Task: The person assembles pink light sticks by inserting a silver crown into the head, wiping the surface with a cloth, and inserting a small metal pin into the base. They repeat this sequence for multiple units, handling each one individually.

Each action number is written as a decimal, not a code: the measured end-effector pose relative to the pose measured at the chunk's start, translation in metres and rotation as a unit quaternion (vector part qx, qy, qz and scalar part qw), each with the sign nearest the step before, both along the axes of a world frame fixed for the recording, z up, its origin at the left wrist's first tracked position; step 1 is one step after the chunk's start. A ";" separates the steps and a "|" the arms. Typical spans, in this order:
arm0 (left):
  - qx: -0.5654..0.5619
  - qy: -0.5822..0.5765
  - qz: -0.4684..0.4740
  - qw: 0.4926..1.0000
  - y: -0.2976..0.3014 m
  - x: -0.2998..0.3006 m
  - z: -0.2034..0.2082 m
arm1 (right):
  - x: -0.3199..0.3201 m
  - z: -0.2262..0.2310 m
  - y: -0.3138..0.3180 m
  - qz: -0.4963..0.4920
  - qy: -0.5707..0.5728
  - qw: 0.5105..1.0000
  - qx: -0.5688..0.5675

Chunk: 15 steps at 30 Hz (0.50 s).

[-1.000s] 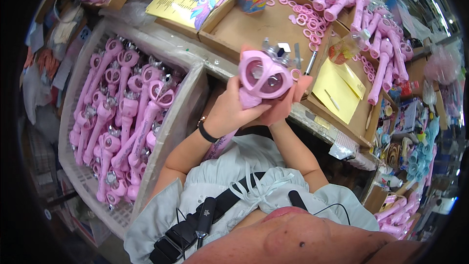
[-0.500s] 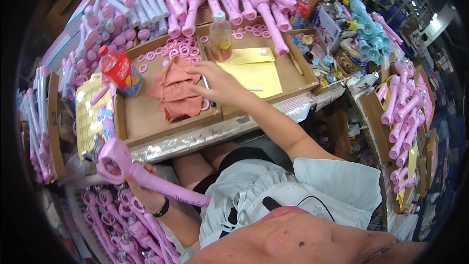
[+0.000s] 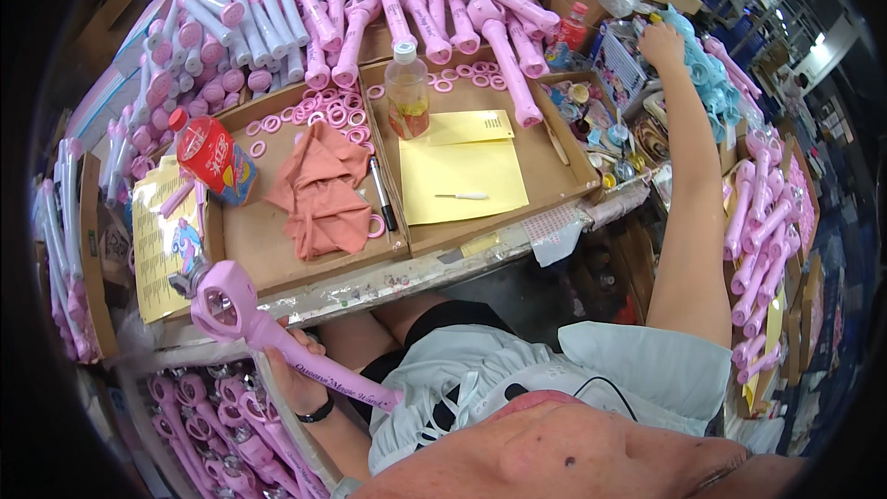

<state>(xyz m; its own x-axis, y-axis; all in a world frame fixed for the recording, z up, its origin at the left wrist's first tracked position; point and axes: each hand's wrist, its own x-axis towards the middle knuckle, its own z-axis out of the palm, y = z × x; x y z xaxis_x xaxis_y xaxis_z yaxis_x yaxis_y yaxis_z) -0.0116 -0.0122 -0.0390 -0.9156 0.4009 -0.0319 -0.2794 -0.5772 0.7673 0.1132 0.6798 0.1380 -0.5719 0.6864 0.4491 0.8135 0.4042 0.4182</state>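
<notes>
My left hand [image 3: 297,375] is closed around the handle of a pink toy wand [image 3: 319,365]. The wand tilts across my lap, its ring-shaped head up to the left, with a silvery piece at the tip. My right arm is stretched to the far right, and my right hand [image 3: 663,44] is bent down among small items beside light-blue toy parts [image 3: 707,83]. Its fingers look curled, but what they hold is hidden. A yellow cap [image 3: 655,18] shows at the fingertips. A crumpled salmon cloth [image 3: 323,189] lies in the left cardboard tray [image 3: 254,254].
A black marker [image 3: 382,194] lies beside the cloth. Yellow card [image 3: 462,176] holds a white-handled tool [image 3: 462,196]. A clear bottle [image 3: 407,92] and a red-labelled bottle [image 3: 214,157] stand nearby. Pink rings [image 3: 337,111], stacked wands [image 3: 393,5] and a crate of wands [image 3: 236,425] surround me.
My right hand has left the cloth and moved far to the right, to the small items by the light-blue parts. My left hand keeps holding the pink wand in nearly the same place.
</notes>
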 end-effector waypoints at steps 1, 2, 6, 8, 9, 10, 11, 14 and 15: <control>-0.006 -0.002 0.008 1.000 0.004 0.001 0.003 | -0.003 -0.002 0.009 -0.024 -0.030 0.999 -0.036; -0.024 0.006 0.014 1.000 0.007 0.002 0.005 | -0.006 -0.006 0.017 -0.047 -0.060 0.995 -0.069; -0.056 0.011 0.036 0.998 0.015 0.007 0.013 | -0.019 -0.017 0.038 -0.100 -0.124 0.982 -0.097; -0.065 0.013 0.040 0.997 0.018 0.009 0.016 | -0.020 -0.016 0.045 -0.067 -0.138 0.984 -0.091; -0.068 0.012 0.041 0.997 0.019 0.009 0.017 | -0.019 -0.014 0.047 -0.051 -0.147 0.984 -0.091; -0.064 0.004 0.039 0.997 0.020 0.009 0.018 | -0.017 -0.012 0.049 -0.030 -0.156 0.983 -0.088; -0.074 0.010 0.036 0.997 0.021 0.008 0.018 | -0.012 -0.011 0.051 -0.005 -0.134 0.988 -0.080; -0.080 0.003 0.016 0.997 0.027 0.006 0.020 | 0.002 -0.009 0.053 0.005 -0.175 0.978 -0.111; -0.078 0.000 0.008 0.997 0.029 0.006 0.020 | 0.004 -0.012 0.054 -0.014 -0.121 0.985 -0.123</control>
<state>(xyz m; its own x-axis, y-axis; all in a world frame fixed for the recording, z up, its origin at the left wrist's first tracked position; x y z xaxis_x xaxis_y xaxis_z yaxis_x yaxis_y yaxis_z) -0.0061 0.0166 -0.0187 -0.9218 0.3763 -0.0928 -0.2711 -0.4550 0.8483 0.1170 0.7340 0.1262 -0.6204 0.7751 0.1197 0.7148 0.4960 0.4930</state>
